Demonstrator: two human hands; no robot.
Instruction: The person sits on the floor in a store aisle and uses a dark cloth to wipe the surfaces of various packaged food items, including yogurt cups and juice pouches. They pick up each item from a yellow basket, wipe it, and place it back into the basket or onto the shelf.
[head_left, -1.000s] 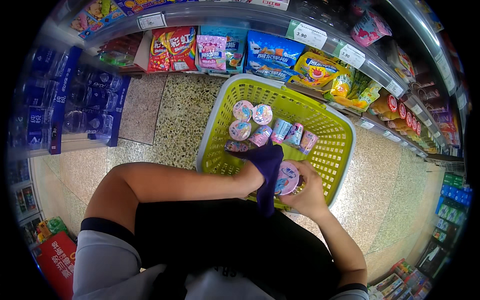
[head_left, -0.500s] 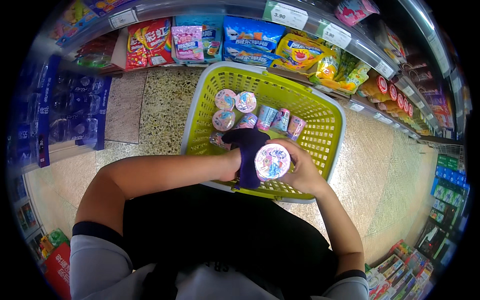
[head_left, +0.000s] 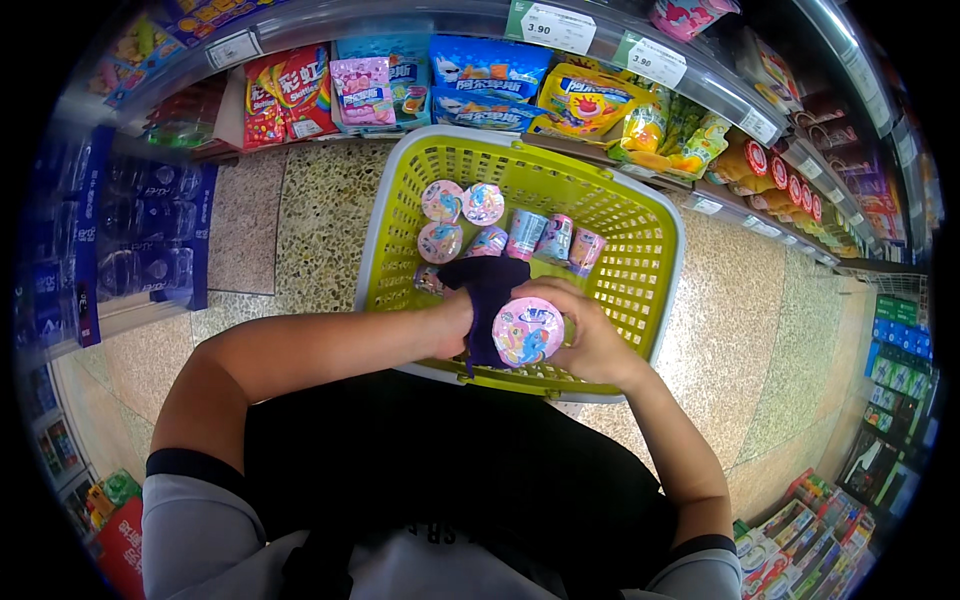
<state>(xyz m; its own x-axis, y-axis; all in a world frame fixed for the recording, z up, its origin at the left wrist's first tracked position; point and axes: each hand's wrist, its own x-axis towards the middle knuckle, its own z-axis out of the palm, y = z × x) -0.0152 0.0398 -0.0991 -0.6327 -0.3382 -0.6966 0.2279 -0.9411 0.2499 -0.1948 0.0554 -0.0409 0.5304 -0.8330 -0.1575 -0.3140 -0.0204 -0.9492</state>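
Observation:
A small round cup [head_left: 528, 332] with a pink cartoon-printed lid is gripped by my right hand [head_left: 598, 345], its fingers wrapped round the far and right sides. My left hand [head_left: 456, 325] is closed on a dark purple cloth [head_left: 488, 300], which presses against the cup's left side; the fingertips are covered by the cloth. Both hands are over the near side of a green shopping basket [head_left: 650, 240] with a grey rim. Inside it several similar cups stand or lie, among them an upright cup [head_left: 483, 204] and a blue-and-pink cup on its side [head_left: 526, 234].
Beyond the basket runs a low shelf with candy bags, including a red bag [head_left: 302, 92], a blue bag [head_left: 488, 70] and a yellow bag [head_left: 590, 103]. Blue-wrapped bottle packs [head_left: 150, 215] stand at the left. More shelves [head_left: 790, 190] line the right; speckled floor tiles [head_left: 325, 215] show around the basket.
The cup has turned between my hands, so the picture on its lid sits differently. The cloth has shifted slightly along its side. The whole view has moved a little.

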